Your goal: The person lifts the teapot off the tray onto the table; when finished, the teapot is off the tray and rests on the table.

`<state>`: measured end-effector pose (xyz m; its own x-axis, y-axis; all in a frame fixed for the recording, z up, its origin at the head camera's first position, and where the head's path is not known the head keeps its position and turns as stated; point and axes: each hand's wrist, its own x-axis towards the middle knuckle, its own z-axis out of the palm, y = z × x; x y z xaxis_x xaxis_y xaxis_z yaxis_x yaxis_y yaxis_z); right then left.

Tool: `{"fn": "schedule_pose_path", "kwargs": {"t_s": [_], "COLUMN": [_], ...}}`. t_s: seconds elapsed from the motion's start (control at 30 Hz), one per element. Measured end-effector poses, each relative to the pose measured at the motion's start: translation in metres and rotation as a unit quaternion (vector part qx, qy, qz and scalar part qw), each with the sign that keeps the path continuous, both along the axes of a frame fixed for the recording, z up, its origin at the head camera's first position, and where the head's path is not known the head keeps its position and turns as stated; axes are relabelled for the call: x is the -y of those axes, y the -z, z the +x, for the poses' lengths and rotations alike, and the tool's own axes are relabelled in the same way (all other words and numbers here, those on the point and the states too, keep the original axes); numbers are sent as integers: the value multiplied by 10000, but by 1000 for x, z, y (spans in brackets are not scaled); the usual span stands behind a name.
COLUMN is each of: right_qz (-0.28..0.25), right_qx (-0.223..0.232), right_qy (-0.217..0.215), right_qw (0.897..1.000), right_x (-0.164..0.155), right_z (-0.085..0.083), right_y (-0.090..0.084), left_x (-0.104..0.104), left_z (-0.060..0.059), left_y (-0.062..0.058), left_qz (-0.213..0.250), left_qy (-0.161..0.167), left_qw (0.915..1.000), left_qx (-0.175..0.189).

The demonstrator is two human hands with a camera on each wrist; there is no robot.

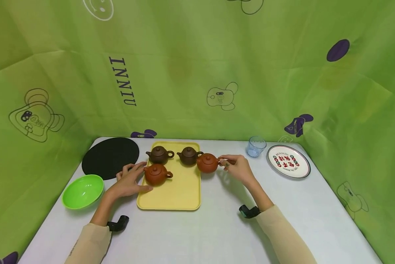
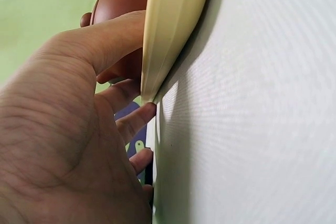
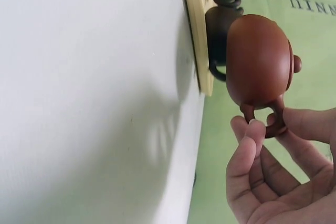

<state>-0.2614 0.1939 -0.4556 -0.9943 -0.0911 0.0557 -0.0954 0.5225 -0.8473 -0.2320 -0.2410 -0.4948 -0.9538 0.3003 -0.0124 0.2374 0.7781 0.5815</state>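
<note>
Head view: a red teapot [image 1: 207, 163] is being held aloft by the right grip [image 1: 238, 167] at the yellow tray's [image 1: 175, 200] right edge. A second red teapot [image 1: 156, 175] is being carried at the tray's left, loosely framed by the left grip [image 1: 128, 182], fingers spread, perhaps for steadying. Left wrist view: the left thumb [image 2: 113, 35] is being laid over the tray's rim, nothing being clasped. Right wrist view: the first teapot's handle [image 3: 277, 128] is being pinched, probably so its body is being left unobstructed.
</note>
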Motion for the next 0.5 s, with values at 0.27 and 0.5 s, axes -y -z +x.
{"fn": "schedule_pose_path", "kwargs": {"t_s": [0.27, 0.5], "right_qz": [14, 10], "right_qx": [-36, -72], "right_qy": [144, 172], "right_qw": [9999, 9998], "right_x": [-12, -19], "right_z": [-4, -9], "right_y": [0, 3], "left_x": [-3, -2], "left_z": [3, 3], "left_y": [-6, -5], "left_qz": [65, -7], "left_qy": [-21, -4], "left_qw": [10000, 10000], "left_qx": [25, 13]}}
